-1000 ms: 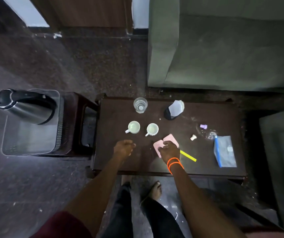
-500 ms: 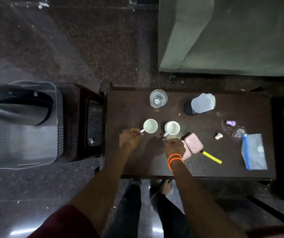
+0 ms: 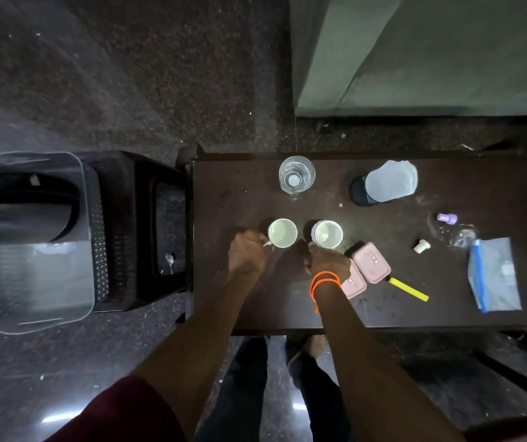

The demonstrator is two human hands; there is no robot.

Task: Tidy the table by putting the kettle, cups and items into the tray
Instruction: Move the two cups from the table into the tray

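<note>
Two white cups stand side by side on the dark table (image 3: pixel 240 193). My left hand (image 3: pixel 245 254) grips the handle of the left cup (image 3: pixel 282 233). My right hand (image 3: pixel 327 261), with orange bands at the wrist, grips the handle of the right cup (image 3: pixel 328 234). Both cups look empty and upright. The steel kettle (image 3: pixel 20 208) with its black handle lies in the clear plastic tray (image 3: pixel 32 288) on a stool to the left of the table.
A drinking glass (image 3: pixel 296 174), a dark jar with a pale cover (image 3: pixel 383 183), two pink boxes (image 3: pixel 371 263), a yellow stick (image 3: pixel 410 290), a purple cap (image 3: pixel 447 218), a white cap (image 3: pixel 421 246) and a blue zip bag (image 3: pixel 493 274) lie on the table. A green sofa (image 3: pixel 431 59) stands behind.
Both hands moved forward from the table's front and the pink boxes to the two cups and now hold their handles. The camera tilted further down.
</note>
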